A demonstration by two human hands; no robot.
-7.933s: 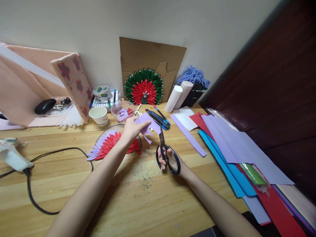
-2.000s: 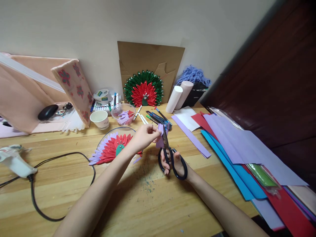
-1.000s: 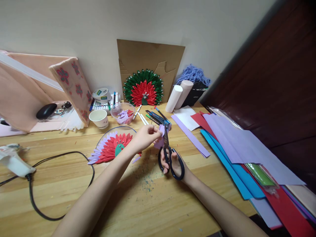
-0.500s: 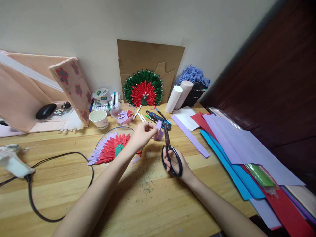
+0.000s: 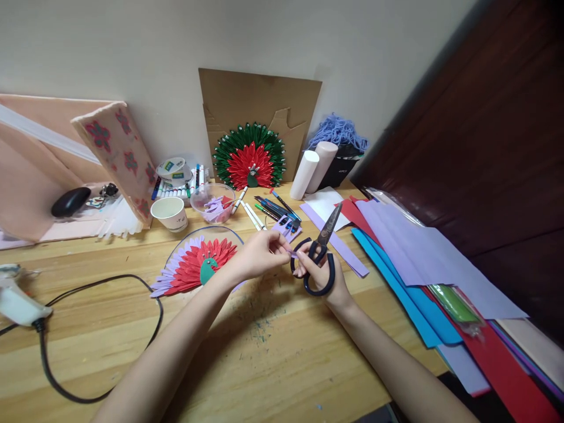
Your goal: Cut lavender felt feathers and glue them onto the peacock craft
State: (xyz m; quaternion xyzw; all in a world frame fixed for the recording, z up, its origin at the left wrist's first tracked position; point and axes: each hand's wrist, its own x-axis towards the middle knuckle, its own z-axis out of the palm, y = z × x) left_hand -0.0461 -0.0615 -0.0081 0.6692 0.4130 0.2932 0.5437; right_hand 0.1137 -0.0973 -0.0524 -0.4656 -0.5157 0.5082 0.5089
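My left hand pinches a small purple paper piece at mid-table. My right hand grips black scissors by the handles, blades shut and pointing up to the right, and its fingertips also touch the purple piece. Another purple paper scrap lies on the table just behind the hands. A red and purple paper peacock fan with a teal body lies left of my left hand.
Coloured paper sheets are stacked at the right. Pens, a plastic bowl of purple scraps, a paper cup and a finished green-red fan on cardboard stand behind. A glue gun with black cable lies left.
The scissors have left the paper and swung right, blades now shut and pointing up-right. Both hands have come together on a small purple piece; the larger scrap now lies on the table.
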